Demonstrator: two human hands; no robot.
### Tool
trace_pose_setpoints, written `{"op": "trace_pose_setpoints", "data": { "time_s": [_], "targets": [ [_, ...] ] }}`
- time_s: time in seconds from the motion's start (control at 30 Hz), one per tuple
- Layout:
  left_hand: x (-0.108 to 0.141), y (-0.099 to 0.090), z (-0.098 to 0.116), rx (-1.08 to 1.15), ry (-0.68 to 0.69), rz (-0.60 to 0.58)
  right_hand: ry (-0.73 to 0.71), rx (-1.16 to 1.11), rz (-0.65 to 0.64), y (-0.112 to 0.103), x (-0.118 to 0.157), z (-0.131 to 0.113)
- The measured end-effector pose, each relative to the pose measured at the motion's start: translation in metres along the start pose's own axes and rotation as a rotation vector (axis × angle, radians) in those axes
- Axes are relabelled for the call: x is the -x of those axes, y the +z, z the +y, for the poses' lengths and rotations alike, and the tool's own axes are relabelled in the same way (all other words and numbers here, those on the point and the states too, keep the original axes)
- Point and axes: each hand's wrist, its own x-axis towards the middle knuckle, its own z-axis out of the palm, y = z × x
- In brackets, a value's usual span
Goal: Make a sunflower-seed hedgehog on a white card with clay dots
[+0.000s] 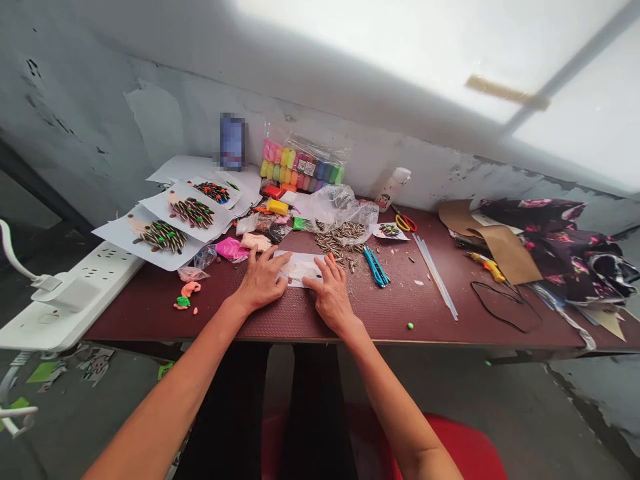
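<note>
A white paper strip with a pale smear of clay lies on the maroon table, right in front of me. My left hand rests flat on its left end with the fingers spread. My right hand presses on its right end, fingers also apart. Neither hand grips anything. A heap of striped sunflower seeds lies just beyond the right hand. Lumps of pink clay and peach clay sit beyond the left hand.
Paper sheets with seed-covered clay hedgehogs lie at the left, near a white power strip. Behind stand a clay pack, a bottle and a phone. At right lie a blue craft knife, scissors, glue sticks and floral fabric.
</note>
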Motion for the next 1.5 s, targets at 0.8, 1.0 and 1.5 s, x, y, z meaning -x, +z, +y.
{"op": "trace_pose_setpoints", "data": {
  "time_s": [0.8, 1.0, 1.5],
  "targets": [
    [0.0, 0.0, 0.001, -0.027, 0.026, 0.012, 0.139, 0.112, -0.092, -0.009, -0.02, 0.005],
    [0.001, 0.0, 0.002, -0.028, 0.023, 0.008, 0.142, 0.123, -0.137, -0.013, -0.015, 0.002],
    [0.001, 0.0, 0.001, -0.019, 0.03, 0.01, 0.092, 0.093, -0.069, -0.016, 0.009, 0.003]
  ]
}}
